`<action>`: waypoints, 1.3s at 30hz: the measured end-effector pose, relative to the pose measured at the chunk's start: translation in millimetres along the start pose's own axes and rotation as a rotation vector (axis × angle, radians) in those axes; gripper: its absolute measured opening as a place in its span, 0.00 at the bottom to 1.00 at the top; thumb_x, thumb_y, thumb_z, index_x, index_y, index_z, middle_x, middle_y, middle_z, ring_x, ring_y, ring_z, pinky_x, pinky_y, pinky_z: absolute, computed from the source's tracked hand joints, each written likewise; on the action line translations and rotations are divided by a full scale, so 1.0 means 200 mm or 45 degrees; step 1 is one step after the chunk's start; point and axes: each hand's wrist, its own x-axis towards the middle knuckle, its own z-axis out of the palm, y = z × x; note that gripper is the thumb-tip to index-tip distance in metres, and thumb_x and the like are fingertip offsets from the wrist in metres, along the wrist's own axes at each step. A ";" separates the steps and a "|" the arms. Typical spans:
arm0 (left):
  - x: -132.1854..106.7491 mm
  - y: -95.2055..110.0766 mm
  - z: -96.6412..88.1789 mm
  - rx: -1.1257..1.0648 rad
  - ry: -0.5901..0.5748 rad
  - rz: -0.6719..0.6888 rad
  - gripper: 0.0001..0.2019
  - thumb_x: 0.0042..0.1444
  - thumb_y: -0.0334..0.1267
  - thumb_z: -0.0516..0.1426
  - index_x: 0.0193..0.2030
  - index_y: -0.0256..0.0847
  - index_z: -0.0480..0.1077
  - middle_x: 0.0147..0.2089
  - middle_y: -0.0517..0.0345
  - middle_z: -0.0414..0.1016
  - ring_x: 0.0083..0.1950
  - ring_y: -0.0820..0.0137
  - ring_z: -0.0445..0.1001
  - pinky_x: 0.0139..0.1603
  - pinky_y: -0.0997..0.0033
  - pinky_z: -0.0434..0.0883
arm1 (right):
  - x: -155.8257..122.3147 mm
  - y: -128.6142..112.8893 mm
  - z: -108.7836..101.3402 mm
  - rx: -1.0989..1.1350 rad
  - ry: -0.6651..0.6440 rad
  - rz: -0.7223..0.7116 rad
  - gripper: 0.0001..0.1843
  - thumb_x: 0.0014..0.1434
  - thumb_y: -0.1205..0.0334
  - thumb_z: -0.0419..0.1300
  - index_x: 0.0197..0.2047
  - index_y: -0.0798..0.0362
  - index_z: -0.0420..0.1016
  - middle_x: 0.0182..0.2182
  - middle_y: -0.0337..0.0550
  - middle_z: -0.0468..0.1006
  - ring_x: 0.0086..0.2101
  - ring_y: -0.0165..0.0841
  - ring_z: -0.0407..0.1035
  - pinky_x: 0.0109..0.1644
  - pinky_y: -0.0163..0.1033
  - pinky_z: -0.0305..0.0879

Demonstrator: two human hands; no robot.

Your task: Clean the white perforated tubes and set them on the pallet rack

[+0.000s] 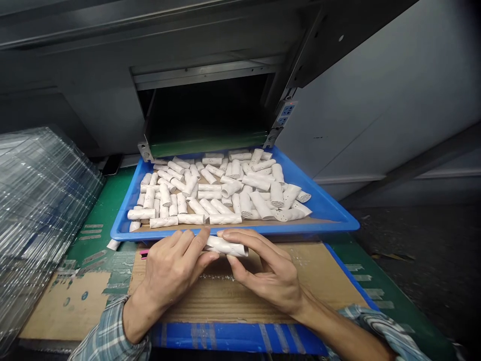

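Observation:
Between my two hands lies a short white tube (227, 246), held level just in front of the tray's near rim. My left hand (175, 263) pinches its left end between thumb and fingers, covering that end. On the other side, my right hand (265, 268) grips the right part with the thumb below and fingers above; the tube's right end shows. Beyond them, a blue tray (240, 230) holds several layers of similar white tubes (210, 194), some with small holes in their end faces. A cardboard sheet (225, 306) lies under my hands.
Behind the tray, a green conveyor belt (210, 143) comes out of a machine opening. Stacked clear plastic trays (45, 215) stand at the left, near a dark flat object (112, 164). A power socket strip (286, 114) is mounted right of the opening. One tube (113, 244) lies outside the tray.

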 end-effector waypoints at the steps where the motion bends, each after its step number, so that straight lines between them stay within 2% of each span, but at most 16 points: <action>1: 0.00 0.00 0.00 -0.002 0.003 0.004 0.20 0.79 0.46 0.49 0.58 0.33 0.75 0.31 0.59 0.77 0.30 0.67 0.73 0.31 0.65 0.64 | 0.00 0.00 0.00 0.003 -0.001 -0.008 0.27 0.63 0.76 0.65 0.62 0.47 0.78 0.49 0.45 0.87 0.48 0.40 0.83 0.55 0.43 0.83; 14: -0.01 -0.02 0.01 -0.003 0.021 0.045 0.19 0.79 0.46 0.50 0.58 0.33 0.75 0.30 0.60 0.76 0.29 0.69 0.71 0.30 0.65 0.62 | 0.00 -0.01 0.00 0.017 0.000 -0.014 0.27 0.62 0.77 0.66 0.61 0.47 0.78 0.49 0.44 0.87 0.48 0.39 0.83 0.55 0.42 0.83; 21: -0.02 -0.02 0.01 -0.098 0.058 0.004 0.19 0.79 0.46 0.50 0.57 0.33 0.75 0.30 0.59 0.76 0.29 0.70 0.72 0.31 0.67 0.66 | 0.00 -0.01 0.00 0.052 -0.004 0.007 0.25 0.63 0.76 0.65 0.61 0.48 0.78 0.50 0.45 0.86 0.50 0.37 0.82 0.58 0.39 0.80; 24: -0.02 -0.03 0.02 -0.267 0.114 -0.048 0.18 0.77 0.46 0.54 0.59 0.33 0.74 0.31 0.59 0.76 0.28 0.71 0.72 0.31 0.70 0.69 | -0.02 -0.01 0.01 0.134 0.011 0.121 0.25 0.63 0.75 0.66 0.61 0.46 0.79 0.51 0.42 0.86 0.51 0.36 0.81 0.60 0.37 0.78; 26: -0.02 -0.03 0.01 -0.339 0.145 -0.028 0.16 0.77 0.44 0.55 0.60 0.34 0.74 0.31 0.59 0.76 0.28 0.72 0.72 0.31 0.72 0.69 | -0.03 -0.01 0.02 0.246 0.030 0.255 0.23 0.65 0.73 0.66 0.60 0.44 0.79 0.51 0.40 0.86 0.51 0.34 0.81 0.58 0.34 0.79; 30: -0.03 -0.04 0.01 -0.399 0.227 0.110 0.10 0.75 0.34 0.56 0.57 0.40 0.76 0.30 0.62 0.73 0.28 0.75 0.71 0.28 0.75 0.65 | -0.01 -0.03 0.02 0.626 0.019 0.539 0.16 0.69 0.67 0.65 0.58 0.43 0.79 0.49 0.41 0.86 0.41 0.31 0.84 0.47 0.30 0.82; 33: -0.03 -0.04 0.02 -0.501 0.323 0.159 0.11 0.73 0.26 0.57 0.54 0.42 0.77 0.31 0.63 0.74 0.28 0.76 0.71 0.28 0.77 0.65 | 0.02 -0.03 0.02 0.785 0.047 0.603 0.11 0.71 0.61 0.67 0.55 0.45 0.80 0.48 0.42 0.87 0.38 0.28 0.83 0.47 0.28 0.82; 36: -0.04 -0.04 0.04 -0.605 0.346 0.013 0.12 0.73 0.33 0.60 0.60 0.37 0.72 0.33 0.60 0.77 0.30 0.75 0.74 0.31 0.77 0.71 | 0.03 -0.03 0.02 0.822 0.086 0.608 0.11 0.70 0.57 0.69 0.54 0.45 0.81 0.49 0.43 0.87 0.39 0.28 0.83 0.48 0.28 0.81; 39: -0.03 -0.03 0.04 -0.678 0.273 -0.167 0.16 0.74 0.43 0.59 0.61 0.36 0.71 0.38 0.56 0.79 0.31 0.74 0.75 0.30 0.78 0.72 | 0.02 -0.03 0.02 0.865 0.036 0.645 0.12 0.69 0.55 0.69 0.54 0.45 0.81 0.46 0.42 0.88 0.37 0.27 0.84 0.45 0.27 0.81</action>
